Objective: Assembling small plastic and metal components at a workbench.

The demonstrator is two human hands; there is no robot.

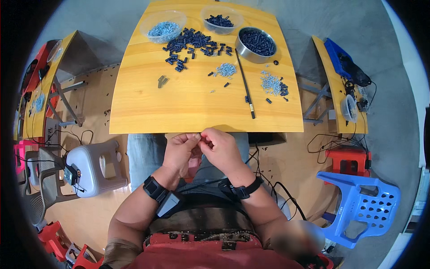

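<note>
My left hand (178,151) and my right hand (222,151) meet just off the front edge of the yellow table (179,116), above my lap. Thumbs and fingertips of both are pinched together, almost touching. Whatever sits between them is too small and covered to make out. Beyond them on the tabletop lie a heap of small black plastic parts (191,39), a little pile of silvery screw-like pieces (225,70) and a second such pile (270,84) beside some tiny black bits (284,89). A thin black rod (244,80) slants between the two piles.
Along the table's far side stand a clear bowl of silvery pieces (163,29), a clear bowl of black parts (220,21) and a metal bowl of black parts (256,44). A grey stool (92,168) is at left, a blue plastic chair (363,206) at right. Cables (286,193) trail nearby.
</note>
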